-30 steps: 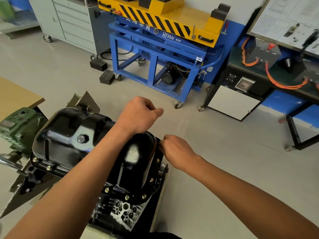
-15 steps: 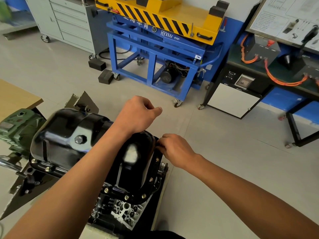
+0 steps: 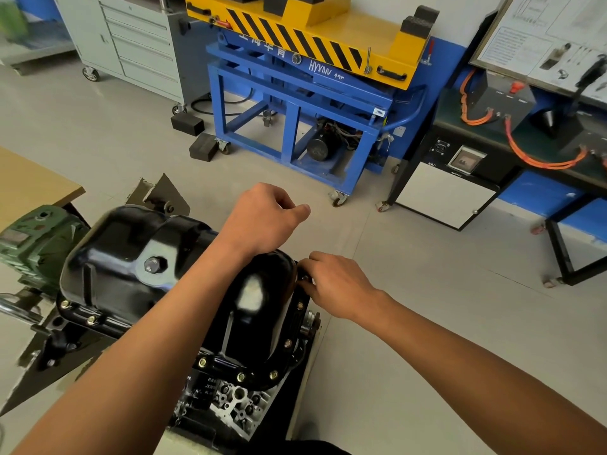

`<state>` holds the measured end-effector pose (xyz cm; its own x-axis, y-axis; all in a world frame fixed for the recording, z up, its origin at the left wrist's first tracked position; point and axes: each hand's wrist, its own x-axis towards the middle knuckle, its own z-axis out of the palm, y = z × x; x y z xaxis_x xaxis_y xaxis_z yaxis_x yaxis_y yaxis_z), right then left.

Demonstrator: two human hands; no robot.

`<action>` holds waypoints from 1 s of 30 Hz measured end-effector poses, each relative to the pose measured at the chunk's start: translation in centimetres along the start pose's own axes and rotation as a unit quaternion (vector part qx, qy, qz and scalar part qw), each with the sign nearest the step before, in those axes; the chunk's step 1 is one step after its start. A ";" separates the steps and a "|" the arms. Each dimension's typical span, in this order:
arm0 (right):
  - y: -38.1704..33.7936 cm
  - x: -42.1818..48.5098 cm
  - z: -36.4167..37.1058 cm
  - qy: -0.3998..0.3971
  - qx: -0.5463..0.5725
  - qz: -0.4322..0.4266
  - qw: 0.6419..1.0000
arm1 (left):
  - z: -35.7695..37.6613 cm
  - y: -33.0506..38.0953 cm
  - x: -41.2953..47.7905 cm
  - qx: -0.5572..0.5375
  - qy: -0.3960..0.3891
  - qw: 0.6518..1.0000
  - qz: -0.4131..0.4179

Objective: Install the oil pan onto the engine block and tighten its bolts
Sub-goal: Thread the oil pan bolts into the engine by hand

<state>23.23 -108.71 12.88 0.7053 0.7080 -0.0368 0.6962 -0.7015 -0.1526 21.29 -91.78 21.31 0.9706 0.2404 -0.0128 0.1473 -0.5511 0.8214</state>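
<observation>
The glossy black oil pan (image 3: 131, 257) sits on the engine block (image 3: 236, 405), which is mounted upside down on a stand. Several brass-coloured bolts (image 3: 240, 377) stand in the pan's flange along the near and right edges. My right hand (image 3: 338, 284) reaches to the right flange near the pan's far end, and its fingertips pinch a bolt (image 3: 303, 278) there. My left hand (image 3: 262, 218) hovers over the far end of the pan with curled fingers and the thumb out; anything inside it is hidden. A drain plug (image 3: 152, 265) shows on the pan's side.
A green gearbox (image 3: 36, 238) and a wooden tabletop (image 3: 29, 185) lie left of the stand. A blue lift cart with a yellow striped top (image 3: 295, 103) stands ahead, rubber blocks (image 3: 203, 146) beside it. A grey drawer cabinet (image 3: 131, 37) is far left, a black bench with orange cables (image 3: 492, 126) right.
My right hand's fingers have closed in a little toward the flange bolt. The left hand stays in place above the pan.
</observation>
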 end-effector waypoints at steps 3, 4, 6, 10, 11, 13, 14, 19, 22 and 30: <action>0.3 0.0 0.0 -0.016 0.006 -0.019 1.000 | 0.0 0.0 0.0 -0.003 -0.002 1.000 0.000; 0.4 0.0 0.1 -0.016 0.001 -0.019 1.000 | 0.0 0.0 0.0 -0.004 -0.002 1.000 0.000; 0.5 0.1 0.3 -0.009 -0.010 -0.007 1.000 | 0.0 0.0 0.0 -0.002 0.000 1.000 0.000; 0.5 0.2 0.7 0.009 -0.024 0.012 1.000 | 0.0 0.0 0.0 -0.003 0.003 1.000 -0.002; 0.5 0.2 0.7 0.011 -0.017 0.012 1.000 | 0.0 0.0 0.0 -0.002 0.004 1.000 -0.003; 0.6 0.0 0.5 0.014 0.002 0.009 1.000 | 0.0 0.0 0.0 0.000 0.004 1.000 -0.003; 0.6 0.0 0.4 0.010 0.009 0.005 1.000 | 0.0 0.0 0.0 0.000 0.004 1.000 -0.003; 0.7 0.1 0.6 -0.012 0.005 0.003 1.000 | 0.1 0.0 0.0 -0.003 0.001 1.000 -0.005; 0.6 0.2 0.7 -0.002 0.005 0.023 1.000 | 0.1 0.1 -0.1 0.002 0.004 1.000 -0.004; 0.6 0.0 0.3 -0.006 0.039 -0.005 0.999 | 0.1 0.2 -0.2 0.014 0.010 1.000 0.000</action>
<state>23.59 -109.15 12.53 0.6962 0.7164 -0.0459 0.6905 -0.6857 -0.2301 21.19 -92.01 21.36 0.9665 0.2566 -0.0003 0.1523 -0.5727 0.8055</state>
